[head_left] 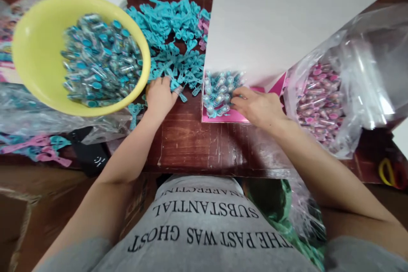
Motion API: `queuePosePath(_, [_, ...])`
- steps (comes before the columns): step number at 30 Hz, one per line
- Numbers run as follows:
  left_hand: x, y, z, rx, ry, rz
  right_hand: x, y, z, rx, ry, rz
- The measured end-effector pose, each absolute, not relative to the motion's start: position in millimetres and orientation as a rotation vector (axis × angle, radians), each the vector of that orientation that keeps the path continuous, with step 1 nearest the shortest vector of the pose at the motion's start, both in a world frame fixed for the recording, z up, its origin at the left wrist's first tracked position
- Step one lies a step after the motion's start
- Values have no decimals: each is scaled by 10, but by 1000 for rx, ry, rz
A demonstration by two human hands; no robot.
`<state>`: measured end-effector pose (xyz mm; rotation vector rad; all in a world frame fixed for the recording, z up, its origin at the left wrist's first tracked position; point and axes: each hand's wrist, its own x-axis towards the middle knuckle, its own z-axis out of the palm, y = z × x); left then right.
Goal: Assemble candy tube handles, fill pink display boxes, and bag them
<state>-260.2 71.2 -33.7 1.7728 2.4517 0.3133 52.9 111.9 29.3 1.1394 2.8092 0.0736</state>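
My left hand (160, 97) reaches palm down to the near edge of a heap of turquoise plastic pieces (172, 21). Its thumb and fingers are apart, touching the pieces there. My right hand (258, 106) has its fingers curled together at the right side of a cluster of clear-topped turquoise tubes (218, 91). Those tubes stand upright in rows inside a white box with a pink floor (234, 117). Whatever lies between the right fingertips is hidden.
A yellow basin (38, 46) full of clear tubes with turquoise caps is at left. The box's tall white panel (264, 17) rises at the back. At right, a plastic bag (350, 136) holds pink tubes (321, 97). Yellow-handled scissors (386, 171) lie at far right.
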Motion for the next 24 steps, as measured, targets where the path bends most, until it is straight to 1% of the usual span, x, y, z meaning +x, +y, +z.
queuePosePath(4, [-2479, 268, -356, 1787, 2398, 203, 632, 1067, 399, 1028, 3069, 302])
queuePosePath(6, [-2433, 79, -447, 1825, 2349, 284, 557, 1055, 553, 1047, 3250, 435])
queuePosePath(8, [-2415, -57, -549, 1871, 2329, 439, 289, 1040, 715, 886, 3439, 436])
queuePosePath(9, [-2412, -113, -591, 1893, 2330, 523, 69, 1024, 779, 747, 3518, 363])
queuePosePath(11, [-2405, -223, -646, 1939, 2340, 667, -524, 981, 842, 448, 3579, 106])
queuePosePath(13, [-2399, -351, -669, 1986, 2350, 771, -1255, 945, 818, 324, 3454, -179])
queuePosePath(15, [-2410, -511, -675, 2038, 2330, 846, -2004, 929, 735, 405, 3271, -309])
queuePosePath(19, [-2549, -906, -684, 2061, 2274, 912, -3081, 954, 513, 830, 3078, -585])
queuePosePath(21, [-2679, -1074, -698, 2020, 2305, 916, -3281, 1007, 440, 861, 3018, -631])
queuePosePath(24, [-2855, -1161, -727, 1965, 2357, 896, -3185, 1108, 484, 826, 3050, -578])
